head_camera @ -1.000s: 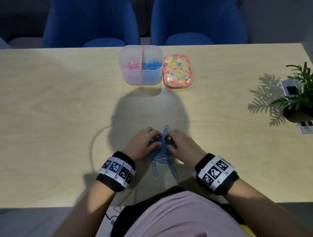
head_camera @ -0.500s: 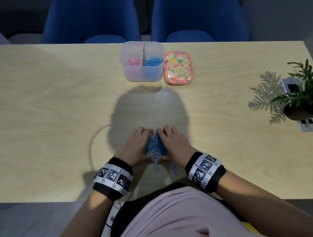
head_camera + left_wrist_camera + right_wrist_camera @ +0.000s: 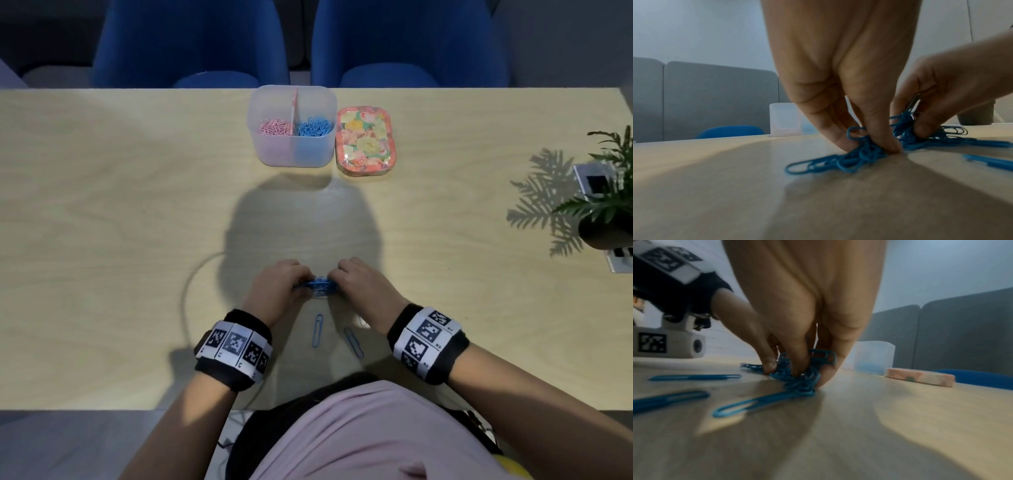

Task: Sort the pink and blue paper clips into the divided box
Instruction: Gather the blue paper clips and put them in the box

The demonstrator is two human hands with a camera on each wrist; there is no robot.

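Observation:
A clump of blue paper clips (image 3: pixel 319 286) lies on the table near me, between both hands. My left hand (image 3: pixel 279 287) pinches its left side with curled fingers (image 3: pixel 840 129), and my right hand (image 3: pixel 359 286) pinches its right side (image 3: pixel 797 369). Two loose blue clips (image 3: pixel 318 329) (image 3: pixel 353 342) lie nearer me on the table. The translucent divided box (image 3: pixel 291 150) stands at the far middle, with pink clips (image 3: pixel 274 127) in its left half and blue clips (image 3: pixel 314 127) in its right half.
A flowered tin lid (image 3: pixel 365 141) lies right of the box. A potted plant (image 3: pixel 609 219) stands at the table's right edge. Two blue chairs (image 3: pixel 191 44) are behind the far edge. A thin cable (image 3: pixel 186 301) curves left of my left wrist.
Both hands slid forward and curled, drawing the blue clips into a tighter clump. Two clips stayed behind, uncovered near my body.

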